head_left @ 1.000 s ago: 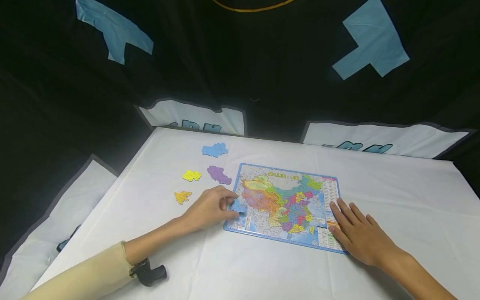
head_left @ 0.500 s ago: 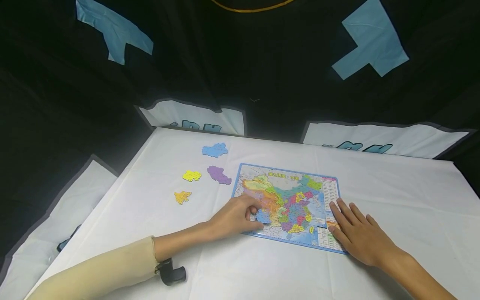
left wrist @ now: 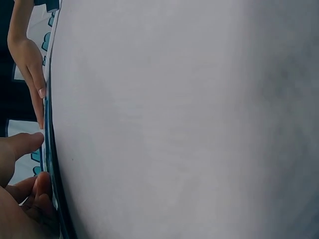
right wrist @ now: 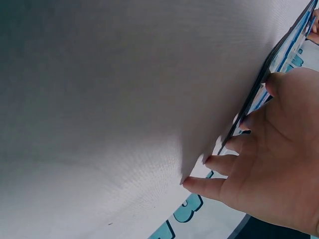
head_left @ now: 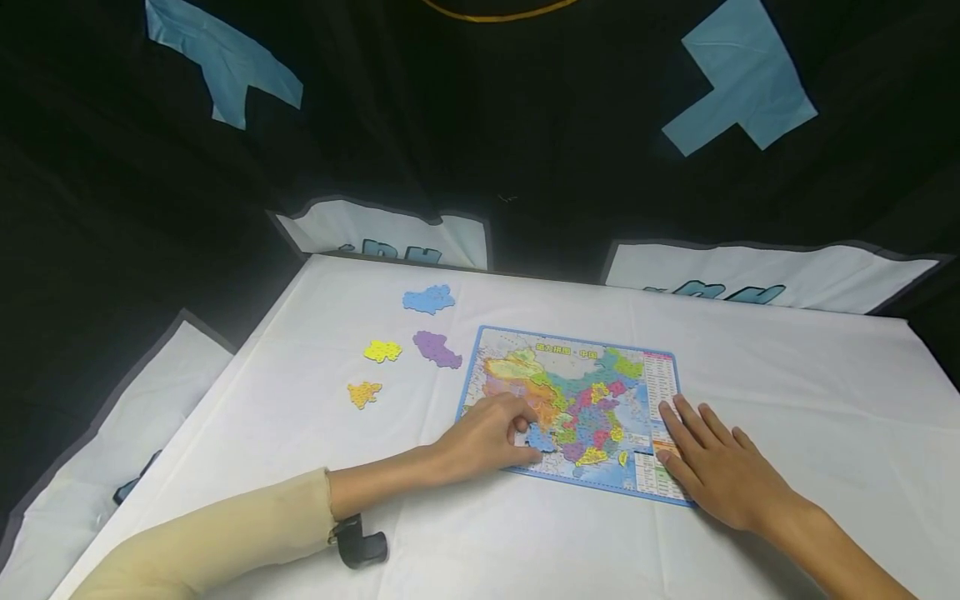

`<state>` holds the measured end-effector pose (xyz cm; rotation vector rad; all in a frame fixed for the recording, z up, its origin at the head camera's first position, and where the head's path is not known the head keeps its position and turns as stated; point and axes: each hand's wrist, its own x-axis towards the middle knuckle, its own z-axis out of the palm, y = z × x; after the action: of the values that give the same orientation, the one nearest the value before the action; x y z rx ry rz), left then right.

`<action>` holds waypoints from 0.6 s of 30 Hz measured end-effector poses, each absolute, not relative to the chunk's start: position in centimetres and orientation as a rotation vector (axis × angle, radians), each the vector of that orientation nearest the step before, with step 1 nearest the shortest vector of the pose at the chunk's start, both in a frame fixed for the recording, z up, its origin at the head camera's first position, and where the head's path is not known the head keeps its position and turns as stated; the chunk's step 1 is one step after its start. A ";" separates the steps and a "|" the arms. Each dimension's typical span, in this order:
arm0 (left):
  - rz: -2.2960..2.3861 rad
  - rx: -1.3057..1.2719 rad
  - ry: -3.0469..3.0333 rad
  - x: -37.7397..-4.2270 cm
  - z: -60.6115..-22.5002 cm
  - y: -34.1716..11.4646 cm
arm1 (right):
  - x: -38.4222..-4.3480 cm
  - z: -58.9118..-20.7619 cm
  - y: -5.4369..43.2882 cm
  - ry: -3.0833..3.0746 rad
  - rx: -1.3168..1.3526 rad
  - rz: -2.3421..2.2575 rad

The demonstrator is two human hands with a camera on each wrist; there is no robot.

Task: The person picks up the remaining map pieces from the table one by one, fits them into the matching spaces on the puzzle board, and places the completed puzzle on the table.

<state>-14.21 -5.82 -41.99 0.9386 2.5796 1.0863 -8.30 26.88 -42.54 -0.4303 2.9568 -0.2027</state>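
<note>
A map puzzle board (head_left: 517, 339) with a blue border lies on the white table in the head view. Between thumb and fingers, my left hand (head_left: 486, 440) pinches a blue puzzle piece (head_left: 541, 438) over the lower left part of the map. Whether that piece lies flat in its place cannot be told. My right hand (head_left: 723, 471) rests with its fingers spread on the board's right edge. In the right wrist view the same hand (right wrist: 279, 149) shows its fingers out straight along the board's edge. The left wrist view does not show the blue piece.
Left of the board lie another blue piece (head_left: 428, 299), a purple piece (head_left: 437, 349), a yellow piece (head_left: 383, 351) and an orange piece (head_left: 364, 394). A black wrist mount (head_left: 362, 546) hangs from the left sleeve. Black curtain (head_left: 525, 125) closes off the table's far side.
My left hand has carried the blue piece rightward from the board's left edge onto the lower map. The last bit of movement is small. The right hand stays where it was.
</note>
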 end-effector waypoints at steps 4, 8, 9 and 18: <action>1.060 0.931 2.586 -14.2 -42.0 -5.7 | -8.3 -42.5 26.8 2.959 -0.425 -0.196; 1.029 0.915 2.590 -14.3 -41.9 -5.5 | -8.3 -42.5 26.8 2.961 -0.421 -0.191; 1.020 0.910 2.591 -14.3 -41.8 -5.5 | -8.3 -42.5 26.8 2.960 -0.420 -0.190; 0.961 0.919 2.609 -14.3 -41.8 -5.2 | -8.3 -42.6 26.7 2.955 -0.413 -0.194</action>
<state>-14.31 -5.25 -41.79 0.9190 2.6086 0.9611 -8.27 26.75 -42.60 -0.4126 2.9547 -0.1941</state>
